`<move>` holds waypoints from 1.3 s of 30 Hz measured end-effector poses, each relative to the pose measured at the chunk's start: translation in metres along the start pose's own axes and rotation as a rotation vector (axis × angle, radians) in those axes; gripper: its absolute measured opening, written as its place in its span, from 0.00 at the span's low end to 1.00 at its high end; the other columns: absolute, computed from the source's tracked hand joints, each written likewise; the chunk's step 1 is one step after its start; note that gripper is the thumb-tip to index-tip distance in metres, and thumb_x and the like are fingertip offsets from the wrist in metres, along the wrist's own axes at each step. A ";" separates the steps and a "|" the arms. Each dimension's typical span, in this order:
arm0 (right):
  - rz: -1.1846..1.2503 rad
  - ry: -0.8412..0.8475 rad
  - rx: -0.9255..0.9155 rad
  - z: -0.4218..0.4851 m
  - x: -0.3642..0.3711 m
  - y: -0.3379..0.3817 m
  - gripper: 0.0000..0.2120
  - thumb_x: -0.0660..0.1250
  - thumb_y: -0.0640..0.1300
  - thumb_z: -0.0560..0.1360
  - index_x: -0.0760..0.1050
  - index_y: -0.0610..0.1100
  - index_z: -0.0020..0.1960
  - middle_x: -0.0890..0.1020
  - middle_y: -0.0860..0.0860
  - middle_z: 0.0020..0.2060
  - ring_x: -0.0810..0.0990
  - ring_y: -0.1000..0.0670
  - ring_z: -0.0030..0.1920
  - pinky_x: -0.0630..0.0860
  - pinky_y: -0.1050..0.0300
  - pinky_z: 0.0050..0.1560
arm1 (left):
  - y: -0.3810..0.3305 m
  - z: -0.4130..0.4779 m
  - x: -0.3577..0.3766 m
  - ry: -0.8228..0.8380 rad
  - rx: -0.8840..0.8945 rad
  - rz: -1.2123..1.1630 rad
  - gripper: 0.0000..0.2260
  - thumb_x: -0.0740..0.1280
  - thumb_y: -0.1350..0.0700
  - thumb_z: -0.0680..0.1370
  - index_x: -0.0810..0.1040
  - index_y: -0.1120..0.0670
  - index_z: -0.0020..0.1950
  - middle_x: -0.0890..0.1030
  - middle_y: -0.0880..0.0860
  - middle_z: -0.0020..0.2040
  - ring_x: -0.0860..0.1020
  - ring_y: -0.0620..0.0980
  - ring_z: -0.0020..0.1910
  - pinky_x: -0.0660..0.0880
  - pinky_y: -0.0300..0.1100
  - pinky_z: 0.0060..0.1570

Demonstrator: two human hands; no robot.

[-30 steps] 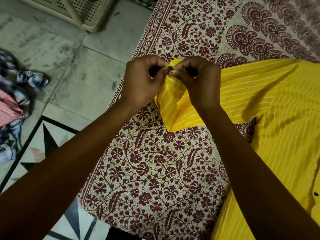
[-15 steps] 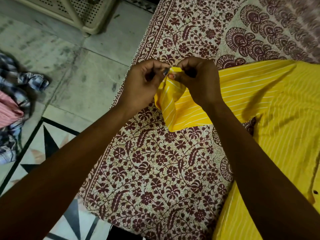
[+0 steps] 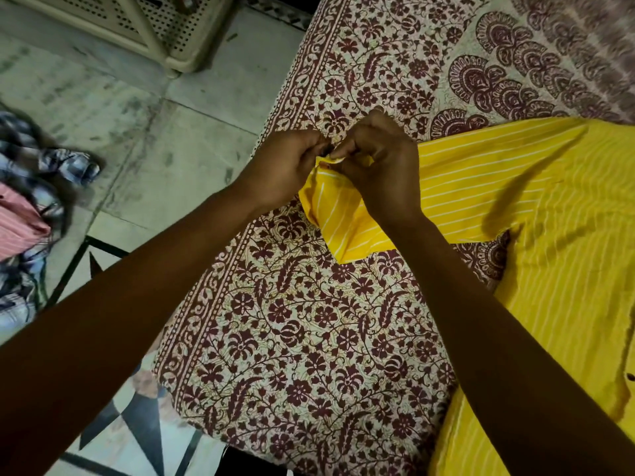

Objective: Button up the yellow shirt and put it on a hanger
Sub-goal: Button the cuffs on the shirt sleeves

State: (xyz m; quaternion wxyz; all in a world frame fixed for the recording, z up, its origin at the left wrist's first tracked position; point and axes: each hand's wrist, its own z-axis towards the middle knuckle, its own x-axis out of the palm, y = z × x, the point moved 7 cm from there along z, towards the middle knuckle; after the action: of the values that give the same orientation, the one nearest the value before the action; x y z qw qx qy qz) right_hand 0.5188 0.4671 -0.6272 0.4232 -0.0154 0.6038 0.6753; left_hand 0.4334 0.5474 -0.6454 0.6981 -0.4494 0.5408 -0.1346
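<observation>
Pinching yellow shirt [image 3: 515, 207] cuff between left hand [image 3: 285, 166], right hand [image 3: 381, 166].

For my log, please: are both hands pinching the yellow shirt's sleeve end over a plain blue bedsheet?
The bedsheet is maroon floral, not plain blue, per the head view. The left hand and right hand do pinch the sleeve end of the yellow shirt.

Yellow shirt [image 3: 567, 269] cropped at right edge

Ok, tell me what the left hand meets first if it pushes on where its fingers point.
Likely the right hand: the left hand points at it, with only the pinched yellow cuff between them.
</observation>
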 end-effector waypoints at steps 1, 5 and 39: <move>-0.018 -0.015 -0.013 -0.002 0.001 0.001 0.02 0.72 0.36 0.64 0.80 0.39 0.37 0.70 0.61 0.36 0.74 0.51 0.41 0.72 0.54 0.39 | 0.005 -0.002 0.002 -0.006 -0.036 -0.055 0.13 0.55 0.57 0.75 0.74 0.62 0.37 0.71 0.53 0.32 0.67 0.44 0.31 0.57 0.38 0.32; -0.035 -0.020 0.043 -0.020 0.005 -0.006 0.15 0.75 0.44 0.65 0.79 0.44 0.51 0.74 0.55 0.48 0.75 0.47 0.52 0.73 0.55 0.50 | 0.036 -0.017 0.014 -0.067 -0.291 -0.329 0.14 0.57 0.59 0.79 0.71 0.50 0.34 0.71 0.49 0.29 0.69 0.39 0.29 0.66 0.39 0.32; -0.543 0.211 0.191 -0.096 0.037 -0.061 0.10 0.71 0.39 0.69 0.81 0.44 0.51 0.79 0.43 0.45 0.76 0.38 0.46 0.75 0.49 0.44 | 0.154 -0.075 -0.035 -0.116 -0.940 -0.383 0.17 0.68 0.63 0.72 0.74 0.57 0.60 0.76 0.52 0.42 0.74 0.52 0.42 0.69 0.38 0.37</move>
State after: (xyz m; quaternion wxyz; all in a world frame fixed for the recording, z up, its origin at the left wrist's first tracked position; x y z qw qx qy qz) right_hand 0.4838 0.4029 -0.7220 0.5226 -0.2067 0.6790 0.4723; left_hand 0.3086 0.6209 -0.7435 0.4121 -0.8127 0.4113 0.0226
